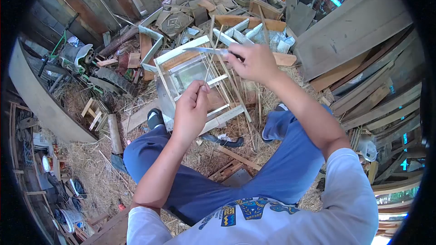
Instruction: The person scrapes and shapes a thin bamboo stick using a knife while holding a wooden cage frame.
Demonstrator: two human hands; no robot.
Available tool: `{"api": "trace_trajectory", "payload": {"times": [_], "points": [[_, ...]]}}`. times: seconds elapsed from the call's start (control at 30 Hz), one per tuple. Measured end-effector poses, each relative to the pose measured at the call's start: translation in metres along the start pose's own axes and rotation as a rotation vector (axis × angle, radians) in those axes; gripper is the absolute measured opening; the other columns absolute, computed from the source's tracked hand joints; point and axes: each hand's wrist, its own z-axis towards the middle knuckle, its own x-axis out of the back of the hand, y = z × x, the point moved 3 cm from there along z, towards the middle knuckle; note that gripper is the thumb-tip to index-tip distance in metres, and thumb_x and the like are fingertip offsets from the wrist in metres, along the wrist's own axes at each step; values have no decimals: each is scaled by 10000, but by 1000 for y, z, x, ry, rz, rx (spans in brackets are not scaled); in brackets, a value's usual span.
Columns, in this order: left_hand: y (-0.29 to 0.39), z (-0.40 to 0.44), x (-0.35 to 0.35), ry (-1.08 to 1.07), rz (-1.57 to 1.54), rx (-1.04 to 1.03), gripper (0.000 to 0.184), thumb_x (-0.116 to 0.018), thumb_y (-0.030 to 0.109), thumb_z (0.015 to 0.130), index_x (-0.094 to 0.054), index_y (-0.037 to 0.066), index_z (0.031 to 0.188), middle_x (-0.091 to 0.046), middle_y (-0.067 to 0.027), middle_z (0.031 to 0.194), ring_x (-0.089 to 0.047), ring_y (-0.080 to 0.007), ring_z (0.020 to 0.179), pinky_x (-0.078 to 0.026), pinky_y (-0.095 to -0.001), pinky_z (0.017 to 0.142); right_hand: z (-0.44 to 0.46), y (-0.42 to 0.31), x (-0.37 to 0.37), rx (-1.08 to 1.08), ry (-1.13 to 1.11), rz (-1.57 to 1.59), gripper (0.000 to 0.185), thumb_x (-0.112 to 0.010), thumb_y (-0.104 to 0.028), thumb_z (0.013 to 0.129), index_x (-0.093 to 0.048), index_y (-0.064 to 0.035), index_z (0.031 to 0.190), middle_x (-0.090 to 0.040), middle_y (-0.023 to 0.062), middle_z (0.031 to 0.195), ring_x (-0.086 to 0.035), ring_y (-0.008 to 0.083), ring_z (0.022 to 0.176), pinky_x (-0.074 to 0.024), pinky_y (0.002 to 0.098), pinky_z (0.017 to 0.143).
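Observation:
A knife [204, 50] with a long blade pointing left is held by its dark handle in my right hand [252, 63]. My left hand [194, 104] pinches the lower end of a thin wooden stick [210, 66], which rises from the fingers toward the blade. Blade and stick cross near the stick's upper part; whether they touch is hard to tell. Just beyond and below both hands stands a wooden frame [213, 123] of pale slats, with thin strips leaning along its right side.
Wood offcuts [177, 22] are heaped beyond the frame. At the left stand a machine with a wheel [111, 78] and a curved board [43, 93]. Wide planks [349, 27] lean at the right. Straw and a small wood piece [93, 111] lie on the ground.

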Motion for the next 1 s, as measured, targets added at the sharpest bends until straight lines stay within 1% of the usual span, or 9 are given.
{"api": "trace_trajectory", "payload": {"times": [0.07,0.13,0.27,0.4,0.53,0.73,0.8,0.87,1.0], "points": [[-3,0,-1,-9,15,-68,134,-506,102,1114,-597,29,1048,-426,62,723,-372,-23,654,-316,-249,564,-6,-11,-2,-26,11,0,240,-666,-376,981,-665,-170,858,-654,109,643,-685,374,626,-525,490,554],[0,-1,-2,-24,-17,-41,135,-505,102,1115,-595,30,1044,-425,62,728,-370,-22,654,-316,-248,565,-12,-25,2,264,156,49,275,-663,-387,987,-667,-155,839,-651,111,636,-679,371,619,-517,490,550],[-5,2,-2,-60,-102,-34,137,-499,96,1115,-589,33,1034,-427,65,746,-375,-20,658,-317,-242,568,5,34,3,-67,35,-45,275,-663,-396,987,-671,-153,859,-660,105,650,-674,370,614,-516,495,564],[2,-2,-3,-76,-59,16,142,-498,101,1119,-587,36,1030,-443,72,770,-387,-18,672,-319,-230,580,-8,16,0,-8,50,-15,256,-645,-393,999,-709,-172,888,-684,114,689,-691,368,642,-530,495,590],[-21,8,-1,-93,-180,138,150,-501,114,1124,-589,42,1026,-465,82,788,-390,-6,689,-313,-223,588,14,77,17,-383,188,83,296,-627,-415,1018,-733,-145,962,-709,134,744,-711,366,701,-531,478,622],[-20,6,-5,-113,-190,139,191,-479,218,1154,-612,88,1108,-429,98,701,-298,1,531,-210,-233,465,-18,16,3,-172,38,42,282,-636,-386,1022,-698,-122,943,-681,131,731,-686,373,704,-517,478,609],[-14,5,-4,-110,-163,121,193,-479,217,1154,-613,86,1112,-432,97,705,-300,2,531,-213,-232,470,-22,-8,-4,137,-7,71,223,-678,-305,994,-680,-105,895,-636,116,686,-658,344,636,-486,443,559],[-11,4,-3,-102,-186,200,163,-491,130,1134,-618,42,1082,-532,72,838,-423,-5,724,-336,-216,626,-28,-15,-10,153,-61,63,216,-682,-304,990,-682,-111,892,-640,111,689,-667,338,643,-490,439,557],[-8,0,-3,-94,-122,98,170,-484,137,1138,-618,46,1088,-540,68,839,-427,-4,727,-342,-217,630,-11,3,-9,-5,-9,78,210,-701,-312,968,-684,-122,877,-648,104,692,-687,326,661,-505,440,564]]}}
